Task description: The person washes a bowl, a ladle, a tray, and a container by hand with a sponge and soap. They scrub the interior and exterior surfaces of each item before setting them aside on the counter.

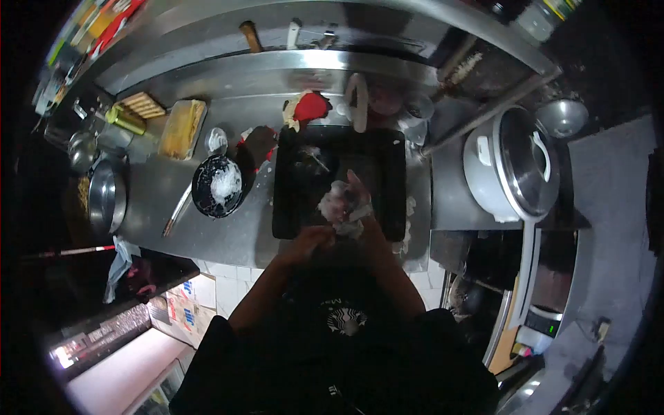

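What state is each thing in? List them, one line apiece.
Pan: upright, with white foam inside.
Big white pot: lid on.
Plastic tub: yellow contents inside.
Red cloth: crumpled, beyond the sink.
Sink: water level too dark to tell.
Tap: cannot tell if running.
Right hand: covered in suds, over the sink.
Left hand: grip unclear.
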A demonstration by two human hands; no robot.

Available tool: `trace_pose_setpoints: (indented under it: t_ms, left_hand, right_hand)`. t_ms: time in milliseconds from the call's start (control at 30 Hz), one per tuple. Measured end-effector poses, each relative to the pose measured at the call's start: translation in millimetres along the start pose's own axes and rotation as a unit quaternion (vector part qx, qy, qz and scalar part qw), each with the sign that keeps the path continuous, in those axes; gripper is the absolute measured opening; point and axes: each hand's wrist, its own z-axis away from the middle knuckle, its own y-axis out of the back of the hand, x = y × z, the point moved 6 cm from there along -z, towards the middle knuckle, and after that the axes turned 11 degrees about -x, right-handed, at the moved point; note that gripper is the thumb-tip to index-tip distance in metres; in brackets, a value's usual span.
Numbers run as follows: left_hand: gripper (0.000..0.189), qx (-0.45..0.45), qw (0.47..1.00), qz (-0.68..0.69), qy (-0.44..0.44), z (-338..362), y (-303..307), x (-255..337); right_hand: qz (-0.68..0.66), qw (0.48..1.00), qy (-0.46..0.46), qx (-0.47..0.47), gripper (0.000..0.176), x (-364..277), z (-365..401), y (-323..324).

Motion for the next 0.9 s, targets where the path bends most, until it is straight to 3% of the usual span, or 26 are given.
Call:
trace_pose_setpoints:
  t_ms: [67,167,267,367,400,433,500,533,567,600,633,667,700,733,767,800,867,900]
  left_hand:
    - [0.021,-0.017,0.998,0.053,0.035,5,8,-11]
    - [0.016,-0.075,0.989,0.127,0.015,7,9,-20]
    - [0.018,0.061,0.929,0.341,0.133,23,-10,16]
    - [0.020,-0.121,0.818,0.560,0.043,20,-8,-33]
    - [0.020,-0.042,0.942,0.326,-0.066,24,12,-29]
    - [0.020,0.042,0.983,0.061,-0.165,33,24,-18]
    - [0.023,0.053,0.973,0.090,-0.205,48,35,-28]
    - [0.024,-0.020,0.912,0.383,-0.144,57,36,-49]
    - [0.026,-0.092,0.762,0.638,-0.072,68,35,-64]
    - [0.030,0.040,0.870,0.491,0.005,84,57,-60]
    - [0.033,0.172,0.929,0.318,0.081,105,82,-29]
    - [0.035,0.251,0.953,0.154,0.074,119,110,-13]
    - [0.037,0.338,0.936,-0.018,0.098,136,136,3]
    - [0.039,0.374,0.912,-0.165,0.042,145,153,15]
    - [0.037,0.419,0.866,-0.230,0.145,154,164,36]
    - [0.032,0.441,0.814,-0.354,0.135,161,178,36]
    - [0.030,0.459,0.732,-0.437,0.249,166,196,42]
    - [0.030,0.451,0.720,-0.442,0.287,166,205,36]
  right_hand:
    - [-0.056,0.988,-0.013,-0.141,0.059,9,-7,1]
    - [-0.170,0.981,-0.009,-0.093,0.053,12,-17,-19]
    - [-0.008,0.997,0.077,0.017,0.048,5,-28,13]
    - [0.007,0.979,0.153,0.135,0.048,-4,-35,72]
    - [0.003,0.982,0.182,0.040,0.046,-10,-42,85]
    - [-0.004,0.976,0.212,-0.054,0.044,-20,-46,99]
    - [0.159,0.965,0.205,0.040,0.040,-38,-52,114]
    - [0.332,0.899,0.183,0.220,0.039,-50,-44,119]
    - [0.458,0.790,0.099,0.395,0.039,-61,-34,121]
    - [0.488,0.734,0.028,0.472,0.037,-64,-29,135]
    - [0.529,0.711,-0.008,0.463,0.037,-65,-31,158]
    - [0.576,0.678,-0.051,0.455,0.036,-66,-35,181]
    - [0.628,0.638,-0.095,0.435,0.036,-63,-40,207]
    - [0.685,0.585,-0.134,0.413,0.036,-60,-46,231]
    - [0.740,0.525,-0.168,0.387,0.037,-58,-53,253]
    - [0.784,0.464,-0.197,0.362,0.038,-55,-60,274]
    - [0.844,0.376,-0.212,0.318,0.041,-46,-76,310]
    - [0.868,0.343,-0.206,0.295,0.043,-41,-85,321]
